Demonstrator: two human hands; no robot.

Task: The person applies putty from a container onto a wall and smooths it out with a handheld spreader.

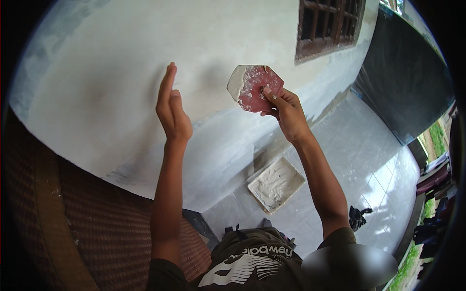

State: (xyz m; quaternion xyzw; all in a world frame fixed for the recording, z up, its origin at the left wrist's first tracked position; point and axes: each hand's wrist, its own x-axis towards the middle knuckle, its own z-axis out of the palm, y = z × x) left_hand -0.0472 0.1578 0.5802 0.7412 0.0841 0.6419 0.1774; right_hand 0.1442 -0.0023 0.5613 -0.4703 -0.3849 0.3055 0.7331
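My right hand [291,111] grips a red filling scraper [259,89], a flat many-sided blade with my thumb pressed on its face. White putty coats its left end, and flecks of putty spot the rest. My left hand [174,109] is raised edge-on with its fingers stretched out, holding nothing. Both hands are in front of a whitish plastered wall [116,58]; whether the left one touches it I cannot tell. On the floor below lies a shallow tray [276,185] of white putty, its surface smeared and uneven.
A brown-framed window [330,29] is set in the wall at the upper right. A large dark panel [405,72] leans beyond it. Grey tiles [335,140] cover the floor, with a black plastic bag [359,218] on them. Brown woven furniture [107,218] stands at lower left.
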